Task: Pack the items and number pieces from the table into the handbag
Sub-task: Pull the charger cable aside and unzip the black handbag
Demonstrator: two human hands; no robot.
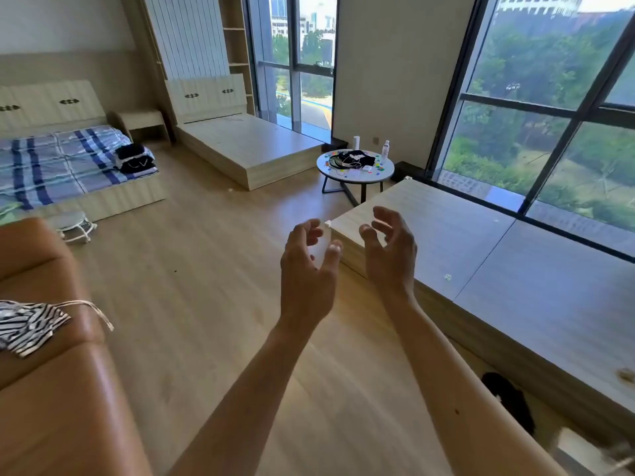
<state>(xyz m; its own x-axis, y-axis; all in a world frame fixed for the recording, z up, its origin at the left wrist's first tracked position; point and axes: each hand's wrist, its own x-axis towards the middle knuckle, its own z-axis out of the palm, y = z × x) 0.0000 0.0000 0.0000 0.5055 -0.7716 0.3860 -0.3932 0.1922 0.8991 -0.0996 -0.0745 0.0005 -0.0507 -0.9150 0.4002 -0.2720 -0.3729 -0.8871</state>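
- The number pieces (376, 165) show as small coloured bits scattered over the top of a round white bench (378, 175) on the far side of the room, by the window.
- Among them lies a dark heap (354, 155) with a white cable (347, 164) across it. It may be the handbag, but it is too small here to tell.
- A white cylinder (356, 142) and a clear bottle (385, 149) stand at the bench's far edge. Whether they are on it or just behind it I cannot tell.
- Nothing from the bench is in hand. The left grip (307, 266) and the right grip (390, 249), both bare hands, are raised in front of the body, well apart from the bench. Each has its fingers loosely bent, thumb and fingers apart, and holds nothing.
- The hands hang over the wooden floor (206, 269), at the corner of a low wooden platform (429, 214) that runs along the window between the person and the bench.
- A tan sofa (51, 372) is at the near left and a bed (51, 159) with striped bedding is beyond it.
- I judge the step to be the approach, with packing not yet begun.
- The next move calls for crossing the floor past the platform corner to the bench. The bag must then be found and opened before any of the small pieces is picked up.
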